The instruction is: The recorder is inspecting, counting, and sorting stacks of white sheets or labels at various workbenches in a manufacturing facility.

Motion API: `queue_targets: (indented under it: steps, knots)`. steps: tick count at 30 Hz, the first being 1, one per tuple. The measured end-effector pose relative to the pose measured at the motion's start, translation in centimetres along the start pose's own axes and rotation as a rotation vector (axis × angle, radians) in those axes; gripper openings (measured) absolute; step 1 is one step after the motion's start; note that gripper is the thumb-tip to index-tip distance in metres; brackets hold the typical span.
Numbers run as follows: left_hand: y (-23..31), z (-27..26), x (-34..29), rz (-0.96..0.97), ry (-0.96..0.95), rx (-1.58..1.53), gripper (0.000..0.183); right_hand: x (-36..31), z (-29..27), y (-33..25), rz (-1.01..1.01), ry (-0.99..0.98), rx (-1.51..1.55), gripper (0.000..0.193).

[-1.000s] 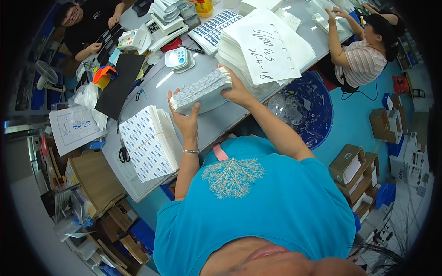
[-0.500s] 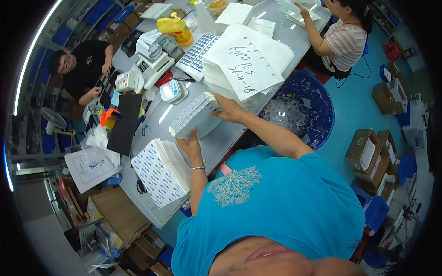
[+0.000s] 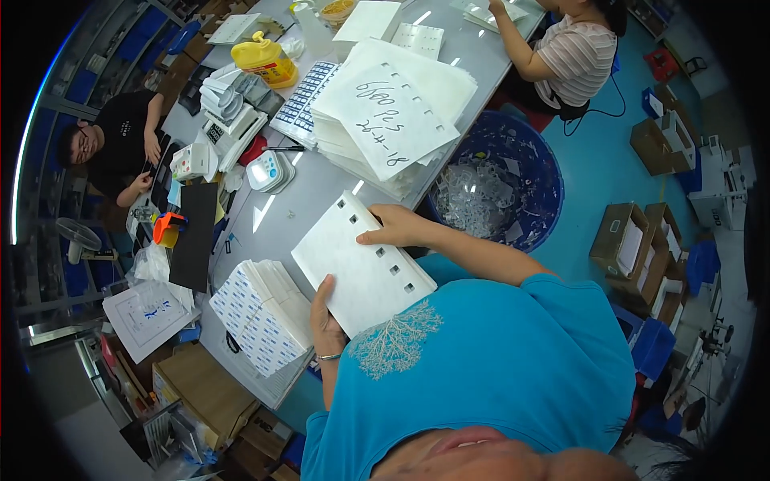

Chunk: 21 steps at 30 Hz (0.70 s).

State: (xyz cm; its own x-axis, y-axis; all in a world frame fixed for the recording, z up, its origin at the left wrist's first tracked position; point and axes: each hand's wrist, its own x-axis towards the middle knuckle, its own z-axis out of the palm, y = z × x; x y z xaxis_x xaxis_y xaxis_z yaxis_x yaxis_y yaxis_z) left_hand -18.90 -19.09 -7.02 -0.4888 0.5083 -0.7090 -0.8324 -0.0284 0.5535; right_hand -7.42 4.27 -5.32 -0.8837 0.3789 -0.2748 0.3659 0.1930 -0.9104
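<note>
Gripping a white sheet stack (image 3: 341, 272) near the edge of the table (image 3: 309, 210), the left hand (image 3: 322, 317) is clamped on its lower-left side and the right hand (image 3: 395, 226) on its upper-right side, each thumb on the top face. Square holes (image 3: 381, 252) line its right side. A blue-patterned stack (image 3: 258, 317) lies to its left.

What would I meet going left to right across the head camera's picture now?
White fan → black sheet → blue-patterned paper stack → held white stack → round blue bin → open cardboard boxes.
</note>
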Motion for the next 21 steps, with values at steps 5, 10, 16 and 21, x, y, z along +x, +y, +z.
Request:
queue_targets:
  steps: [5, 10, 16, 21]
  knots:
    - [-0.1, 0.8, -0.5, -0.095, -0.155, 0.057, 0.058, -1.9, -1.4, -1.0, -0.013, 0.041, -0.005, 0.057]
    - [-0.8, 1.5, -1.6, 0.074, -0.196, 0.040, 0.058, -4.6, -6.9, 1.3, 0.011, 0.511, 0.078, 0.041]
    - [-1.2, 1.2, -0.1, -0.039, -0.256, 0.003, 0.057, -4.4, -14.9, 5.7, 0.306, 0.889, 0.155, 0.038]
    - [-1.9, 1.4, -0.1, -0.046, -0.205, 0.017, 0.064, -3.4, -15.7, 4.9, 0.278, 0.696, 0.121, 0.030]
